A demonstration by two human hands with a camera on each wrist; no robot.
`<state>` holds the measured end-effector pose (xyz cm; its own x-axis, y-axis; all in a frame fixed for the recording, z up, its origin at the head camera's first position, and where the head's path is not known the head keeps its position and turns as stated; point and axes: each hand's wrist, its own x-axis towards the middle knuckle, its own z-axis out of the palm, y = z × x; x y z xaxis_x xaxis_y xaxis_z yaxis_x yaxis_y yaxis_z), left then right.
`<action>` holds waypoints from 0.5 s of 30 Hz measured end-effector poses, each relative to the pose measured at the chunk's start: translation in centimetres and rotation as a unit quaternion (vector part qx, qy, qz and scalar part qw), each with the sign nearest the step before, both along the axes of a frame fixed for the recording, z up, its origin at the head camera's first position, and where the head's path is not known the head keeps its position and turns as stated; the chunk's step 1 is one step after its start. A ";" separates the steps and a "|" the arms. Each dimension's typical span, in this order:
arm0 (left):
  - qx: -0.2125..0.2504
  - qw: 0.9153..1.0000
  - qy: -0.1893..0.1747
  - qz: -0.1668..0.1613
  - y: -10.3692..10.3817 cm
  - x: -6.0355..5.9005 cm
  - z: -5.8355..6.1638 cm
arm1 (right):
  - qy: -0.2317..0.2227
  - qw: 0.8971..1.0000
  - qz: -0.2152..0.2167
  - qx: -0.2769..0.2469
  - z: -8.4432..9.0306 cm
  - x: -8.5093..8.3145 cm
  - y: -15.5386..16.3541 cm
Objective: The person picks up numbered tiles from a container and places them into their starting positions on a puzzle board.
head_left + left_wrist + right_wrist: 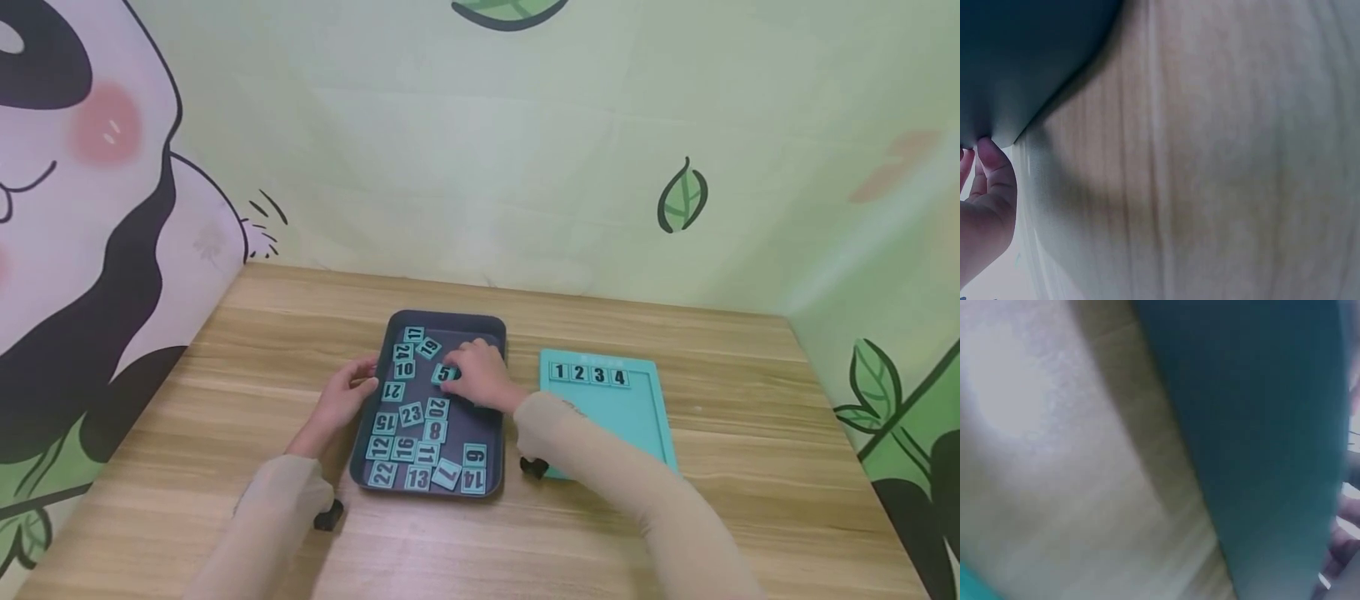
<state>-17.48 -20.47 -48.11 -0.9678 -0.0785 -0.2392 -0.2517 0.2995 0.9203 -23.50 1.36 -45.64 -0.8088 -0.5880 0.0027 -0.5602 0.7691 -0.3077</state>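
A dark blue tray [472, 408] holds several teal number tiles. My left hand [341, 404] grips its left rim; in the left wrist view the thumb and fingers of that hand [994, 181] meet the tray's edge [1029, 69]. Over the tray's upper right part, my right hand [482, 375] pinches the number tile 5 [443, 373] between thumb and fingers. To the right lies a turquoise frame board [600, 412], with tiles 1 [559, 372], 2, 3 and 4 [618, 377] in a row along its top. The right forearm covers the board's lower part.
Tiles 17 [413, 334], 19 [429, 347] and 10 [404, 369] lie near the pinched one, some turned sideways. More tiles, such as 13 [418, 477] and 14 [473, 480], crowd the tray's near end. A wooden table [735, 467] carries everything, backed by a printed wall [480, 167].
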 end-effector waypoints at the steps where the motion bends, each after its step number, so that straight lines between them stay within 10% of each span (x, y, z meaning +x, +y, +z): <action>1: -0.001 1.000 -0.001 -0.001 0.1 0.0 0.0 | -0.006 1.000 0.001 -0.017 0.3 0.0 0.2; 15: -0.008 1.000 -0.006 0.000 0.2 0.0 0.0 | -0.129 0.975 -0.044 -0.174 3.0 0.5 6.0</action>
<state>-17.51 -20.23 -48.07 -0.9651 -0.0820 -0.2486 -0.2617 0.3138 0.9127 -22.97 7.37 -42.66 -0.8559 -0.5168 -0.0201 -0.3672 0.6345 -0.6801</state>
